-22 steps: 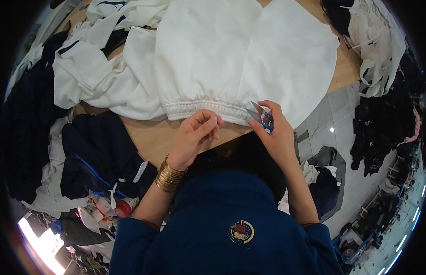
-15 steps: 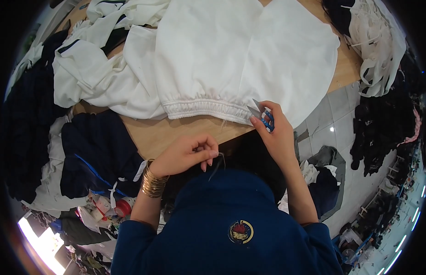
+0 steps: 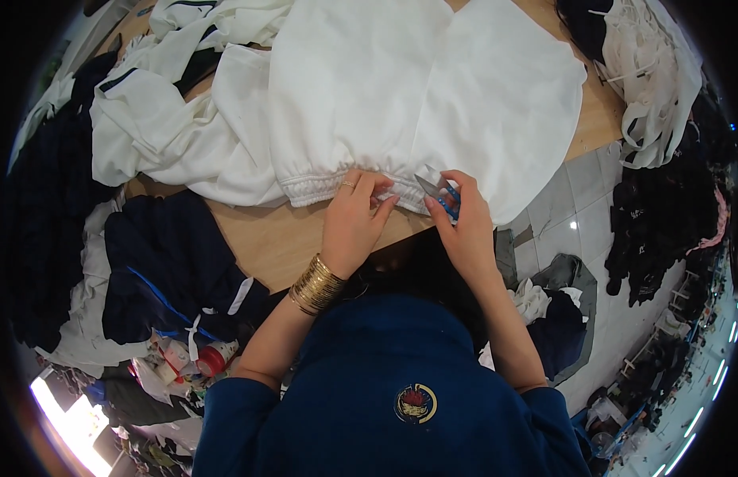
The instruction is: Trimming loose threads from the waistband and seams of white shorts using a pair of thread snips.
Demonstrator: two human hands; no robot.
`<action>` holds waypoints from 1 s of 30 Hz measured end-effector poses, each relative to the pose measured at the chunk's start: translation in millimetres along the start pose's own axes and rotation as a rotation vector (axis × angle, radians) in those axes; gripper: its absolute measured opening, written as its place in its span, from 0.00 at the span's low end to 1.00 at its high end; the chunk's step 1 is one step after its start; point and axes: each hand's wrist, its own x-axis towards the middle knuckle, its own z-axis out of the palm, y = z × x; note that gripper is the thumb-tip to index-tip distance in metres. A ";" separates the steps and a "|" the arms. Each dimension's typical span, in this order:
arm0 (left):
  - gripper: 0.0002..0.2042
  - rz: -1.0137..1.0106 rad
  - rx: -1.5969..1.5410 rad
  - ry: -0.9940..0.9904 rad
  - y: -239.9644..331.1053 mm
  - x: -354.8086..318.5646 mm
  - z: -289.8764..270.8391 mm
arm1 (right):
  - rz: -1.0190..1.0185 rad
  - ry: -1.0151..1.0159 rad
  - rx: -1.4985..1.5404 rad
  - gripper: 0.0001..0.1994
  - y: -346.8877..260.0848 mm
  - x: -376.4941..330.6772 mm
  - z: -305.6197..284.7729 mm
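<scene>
A white garment [image 3: 353,87] lies spread on the table, its gathered elastic waistband [image 3: 305,189] toward me. My left hand [image 3: 354,222], with gold bangles [image 3: 317,285] on the wrist, is at the middle of that waistband. Its fingers are bent and its thumb and forefinger come close together on the band; whether a loose thread is between them is too small to tell. My right hand [image 3: 468,215] holds small blue-handled scissors [image 3: 447,200]. Their blades point up and left, apart from each other, over the right part of the waistband.
The wooden table [image 3: 253,238] shows along its near edge. More white garments [image 3: 178,135] are heaped at left, beside dark navy cloth [image 3: 170,254]. White straps [image 3: 647,79] hang at the far right corner. A grey bag [image 3: 579,334] of cloth stands on the tiled floor at right.
My left hand has moved up and forward from below the table edge, where it pinched a thin dark strand, onto the waistband. My right hand with the scissors has shifted slightly left.
</scene>
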 end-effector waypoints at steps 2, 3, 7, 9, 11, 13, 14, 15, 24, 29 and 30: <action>0.09 -0.073 -0.043 -0.017 0.1 -1.8 1.5 | -0.046 -0.008 -0.124 0.17 3.1 -1.4 1.6; 0.09 -0.073 -0.042 -0.020 -0.4 -2.8 1.6 | -0.096 -0.018 -0.249 0.16 4.1 -1.8 2.3; 0.08 -0.107 -0.074 -0.018 1.3 -7.5 -1.3 | -0.184 0.013 -0.359 0.15 1.8 -4.0 7.7; 0.07 -0.131 -0.095 -0.032 2.7 -9.7 -2.7 | -0.189 0.028 -0.411 0.14 2.1 -5.1 10.2; 0.05 -0.207 -0.185 -0.093 4.1 -11.7 -8.0 | -0.180 0.031 -0.413 0.14 -0.1 -4.2 10.4; 0.06 -0.275 -0.274 -0.123 -2.8 -18.5 -7.6 | -0.173 0.035 -0.416 0.14 -0.8 -3.6 11.2; 0.06 -0.343 -0.363 -0.155 -6.5 -21.4 -7.3 | -0.180 0.043 -0.413 0.14 -0.3 -3.6 12.5; 0.06 -0.343 -0.363 -0.151 -8.6 -23.2 -7.9 | -0.188 0.051 -0.409 0.14 -0.1 -3.5 13.3; 0.08 -0.707 -0.718 -0.430 -21.7 -16.6 -22.9 | -0.160 0.026 -0.373 0.14 -2.1 -3.9 10.7; 0.13 -0.889 -0.979 -0.448 -11.3 -9.0 -30.1 | -0.159 0.035 -0.380 0.14 -1.5 -4.8 11.0; 0.13 -0.888 -0.980 -0.448 -11.8 -10.5 -28.6 | -0.155 0.039 -0.382 0.14 -1.1 -5.3 10.7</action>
